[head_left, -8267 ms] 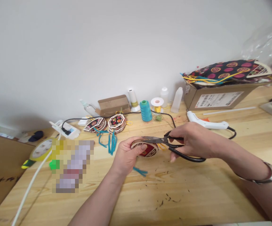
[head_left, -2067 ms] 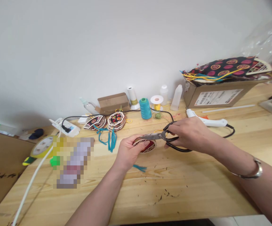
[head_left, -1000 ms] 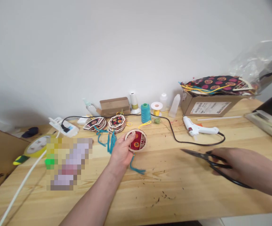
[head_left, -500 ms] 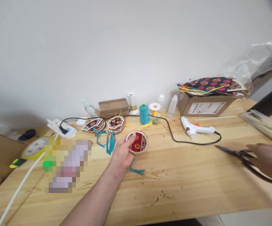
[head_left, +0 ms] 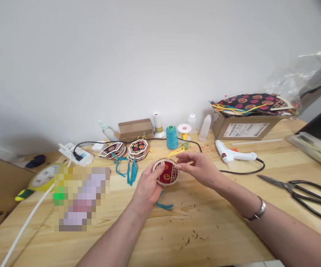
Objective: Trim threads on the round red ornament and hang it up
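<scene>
Head view: the round red ornament (head_left: 169, 178) is gripped over the wooden table (head_left: 221, 237) by the left hand (head_left: 148, 184), seemingly to steady it for the right hand (head_left: 199, 169), set at the opposite rim, whether pinching cannot be told, while scissors (head_left: 289, 186) are placed within reach beyond dark clippings (head_left: 188, 240), before a plain wall (head_left: 149, 55).

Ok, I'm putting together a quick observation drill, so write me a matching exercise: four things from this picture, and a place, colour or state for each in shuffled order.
Things
1. round ornament
2. scissors
3. glue gun
4. bracelet

Descriptions
A. white, with a black cord
B. silver-coloured
C. held in the left hand
D. dark-handled, at the picture's right edge

Pairs: 1-C, 2-D, 3-A, 4-B
</scene>
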Tool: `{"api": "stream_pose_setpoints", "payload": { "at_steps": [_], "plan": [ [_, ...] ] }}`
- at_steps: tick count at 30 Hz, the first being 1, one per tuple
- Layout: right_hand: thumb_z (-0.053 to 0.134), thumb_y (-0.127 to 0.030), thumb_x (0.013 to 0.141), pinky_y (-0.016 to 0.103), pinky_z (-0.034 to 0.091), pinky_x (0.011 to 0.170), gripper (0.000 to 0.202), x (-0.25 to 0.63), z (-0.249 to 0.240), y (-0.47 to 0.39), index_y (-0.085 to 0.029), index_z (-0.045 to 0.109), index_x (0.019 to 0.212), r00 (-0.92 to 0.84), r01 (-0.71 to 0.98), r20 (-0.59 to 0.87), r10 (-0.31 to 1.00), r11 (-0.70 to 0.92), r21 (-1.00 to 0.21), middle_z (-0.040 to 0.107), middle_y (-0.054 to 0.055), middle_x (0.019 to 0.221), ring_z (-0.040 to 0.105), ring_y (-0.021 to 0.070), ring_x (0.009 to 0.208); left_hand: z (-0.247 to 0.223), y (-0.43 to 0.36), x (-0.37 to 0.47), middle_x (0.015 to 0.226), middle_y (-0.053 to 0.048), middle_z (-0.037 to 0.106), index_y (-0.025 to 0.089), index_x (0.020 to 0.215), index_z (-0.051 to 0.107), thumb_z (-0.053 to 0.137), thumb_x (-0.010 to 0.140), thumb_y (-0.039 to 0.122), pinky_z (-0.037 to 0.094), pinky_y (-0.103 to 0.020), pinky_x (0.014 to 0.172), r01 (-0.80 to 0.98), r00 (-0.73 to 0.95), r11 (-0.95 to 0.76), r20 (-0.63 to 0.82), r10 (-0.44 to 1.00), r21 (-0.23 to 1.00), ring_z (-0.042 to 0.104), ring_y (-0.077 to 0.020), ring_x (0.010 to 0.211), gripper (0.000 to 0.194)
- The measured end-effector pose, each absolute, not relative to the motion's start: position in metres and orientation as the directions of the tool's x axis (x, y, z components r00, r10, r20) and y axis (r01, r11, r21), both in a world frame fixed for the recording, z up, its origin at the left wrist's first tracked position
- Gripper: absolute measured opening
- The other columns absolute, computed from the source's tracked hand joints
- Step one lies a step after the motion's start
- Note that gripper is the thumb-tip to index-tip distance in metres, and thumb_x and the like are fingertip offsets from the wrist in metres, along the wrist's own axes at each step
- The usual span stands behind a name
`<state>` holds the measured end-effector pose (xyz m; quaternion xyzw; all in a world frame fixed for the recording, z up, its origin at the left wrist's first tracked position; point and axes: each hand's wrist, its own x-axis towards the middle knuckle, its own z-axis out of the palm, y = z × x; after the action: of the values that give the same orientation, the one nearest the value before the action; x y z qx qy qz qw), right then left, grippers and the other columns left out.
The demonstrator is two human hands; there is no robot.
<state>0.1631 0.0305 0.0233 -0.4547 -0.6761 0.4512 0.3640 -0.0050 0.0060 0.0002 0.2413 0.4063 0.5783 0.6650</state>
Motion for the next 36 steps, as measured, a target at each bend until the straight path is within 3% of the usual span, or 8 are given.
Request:
{"api": "stream_pose_setpoints", "payload": {
  "at_steps": [5,11,22,27,33,36],
  "plan": [
    [0.07,-0.044,0.067,0.035,0.052,0.072,0.038,0.164,0.016,0.028,-0.015,0.069,0.092,-0.3,0.177,0.033,0.953,0.089,-0.98,0.071,0.008,0.089,0.063,0.0188,0.077,-0.001,0.003,0.0,0.079,-0.005,0.072,0.013,0.082,0.069,0.079,0.061,0.025,0.051,-0.026,0.067,-0.575,0.011,0.214,-0.254,0.967,0.79,0.065,-0.0146,0.07,0.026],
    [0.067,-0.036,0.073,0.029,0.05,0.065,0.024,0.163,0.019,0.025,-0.015,0.072,0.082,-0.314,0.146,0.076,0.946,0.127,-0.981,0.072,0.006,0.08,0.063,0.0161,0.07,-0.002,0.0,0.008,0.078,-0.005,0.072,0.013,0.082,0.069,0.08,0.06,0.024,0.051,-0.025,0.066,-0.594,0.027,0.215,-0.248,0.968,0.775,0.064,-0.0139,0.069,0.026],
    [0.065,-0.033,0.074,0.025,0.048,0.058,0.019,0.165,0.013,0.028,-0.014,0.07,0.074,-0.328,0.129,0.136,0.935,0.187,-0.974,0.07,0.004,0.072,0.06,0.0132,0.063,-0.005,-0.002,0.011,0.079,-0.004,0.072,0.014,0.082,0.07,0.08,0.06,0.023,0.051,-0.024,0.062,-0.579,0.035,0.211,-0.234,0.972,0.788,0.064,-0.0135,0.067,0.026],
    [0.064,-0.035,0.075,0.025,0.046,0.057,0.022,0.17,0.016,0.029,-0.013,0.069,0.074,-0.365,0.17,0.111,0.924,0.183,-0.968,0.068,0.004,0.07,0.058,0.0129,0.062,0.0,-0.003,0.007,0.081,-0.005,0.072,0.013,0.087,0.07,0.079,0.061,0.021,0.052,-0.026,0.066,-0.492,0.083,0.252,-0.243,0.966,0.833,0.065,-0.0146,0.07,0.029],
    [0.063,-0.03,0.075,0.022,0.041,0.051,0.019,0.173,0.02,0.031,-0.013,0.067,0.069,-0.421,0.274,0.075,0.904,0.206,-0.939,0.064,0.002,0.063,0.052,0.0092,0.055,0.002,0.0,0.0,0.091,-0.005,0.072,0.016,0.099,0.068,0.082,0.055,0.016,0.052,-0.027,0.071,-0.365,0.155,0.286,-0.245,0.957,0.886,0.065,-0.0155,0.077,0.046],
    [0.062,-0.027,0.076,0.021,0.04,0.051,0.016,0.175,0.019,0.029,-0.013,0.067,0.069,-0.46,0.317,0.07,0.885,0.238,-0.918,0.064,0.002,0.063,0.052,0.0085,0.055,-0.002,-0.001,-0.001,0.083,-0.004,0.071,0.014,0.093,0.069,0.082,0.056,0.019,0.052,-0.027,0.069,-0.249,0.231,0.331,-0.276,0.933,0.91,0.065,-0.015,0.071,0.039]
  ]
}}
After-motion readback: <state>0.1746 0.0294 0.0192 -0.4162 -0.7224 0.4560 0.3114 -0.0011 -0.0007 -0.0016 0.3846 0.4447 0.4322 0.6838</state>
